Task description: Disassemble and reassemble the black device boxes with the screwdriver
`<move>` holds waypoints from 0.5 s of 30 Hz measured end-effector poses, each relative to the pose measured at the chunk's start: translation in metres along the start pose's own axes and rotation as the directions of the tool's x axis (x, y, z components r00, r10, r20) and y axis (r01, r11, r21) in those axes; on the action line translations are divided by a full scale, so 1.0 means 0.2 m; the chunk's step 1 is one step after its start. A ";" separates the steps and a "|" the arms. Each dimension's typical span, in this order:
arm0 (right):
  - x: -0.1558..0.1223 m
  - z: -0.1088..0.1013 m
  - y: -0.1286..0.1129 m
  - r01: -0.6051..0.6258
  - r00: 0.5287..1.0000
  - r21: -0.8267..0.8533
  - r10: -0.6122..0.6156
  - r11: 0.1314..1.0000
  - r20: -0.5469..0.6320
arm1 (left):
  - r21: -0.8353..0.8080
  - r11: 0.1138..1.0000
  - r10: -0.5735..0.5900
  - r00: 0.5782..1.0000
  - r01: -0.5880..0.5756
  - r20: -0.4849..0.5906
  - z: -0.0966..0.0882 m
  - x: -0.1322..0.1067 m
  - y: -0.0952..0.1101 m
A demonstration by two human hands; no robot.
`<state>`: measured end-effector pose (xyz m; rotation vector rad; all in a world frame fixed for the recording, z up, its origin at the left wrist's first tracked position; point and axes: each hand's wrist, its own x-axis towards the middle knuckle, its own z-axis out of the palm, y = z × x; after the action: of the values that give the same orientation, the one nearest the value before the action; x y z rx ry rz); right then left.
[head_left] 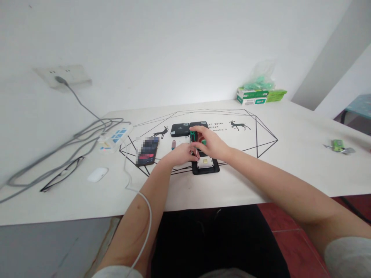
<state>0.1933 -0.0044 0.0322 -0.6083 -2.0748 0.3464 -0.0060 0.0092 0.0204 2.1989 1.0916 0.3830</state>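
Note:
My right hand [213,144] curls its fingers around a black-and-green object [193,137]. Its full shape is hidden behind the fingers. Close beside it, my left hand [182,153] is pinched, and a thin light sliver shows at its fingertips; I cannot make out what it is. Directly below both hands lies a flat black casing [215,169] with a silvery plate [205,162] in it, marked by a small yellowish square. Just behind the hands sit two black boxes, the left one [179,130] mostly visible and the right one [203,124] partly covered.
Left of my hands lie a small brown-and-blue item [173,145] and a phone [148,151]. Farther left are a power strip [116,138], glasses [62,174], a white case [97,174] and grey cables. Boxes [252,94] stand back right; a green packet [337,145] lies far right.

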 end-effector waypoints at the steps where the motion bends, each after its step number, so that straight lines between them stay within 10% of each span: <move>1: 0.01 0.00 0.00 0.004 1.000 -0.006 -0.004 1.000 0.014 | -0.019 1.000 -0.003 1.000 0.002 -0.008 0.00 0.00 0.00; 8: 0.08 -0.01 -0.01 -0.001 0.995 -0.009 0.002 1.000 0.098 | -0.117 0.993 -0.006 1.000 0.004 -0.021 0.01 -0.02 0.03; 15: 0.05 0.02 0.03 -0.099 0.993 0.033 0.101 0.995 -0.061 | -0.002 1.000 0.019 1.000 -0.019 0.000 0.01 -0.01 0.02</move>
<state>0.1872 0.0055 0.0349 -0.6983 -1.9803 0.4097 -0.0037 0.0045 0.0227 2.2088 1.0699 0.3928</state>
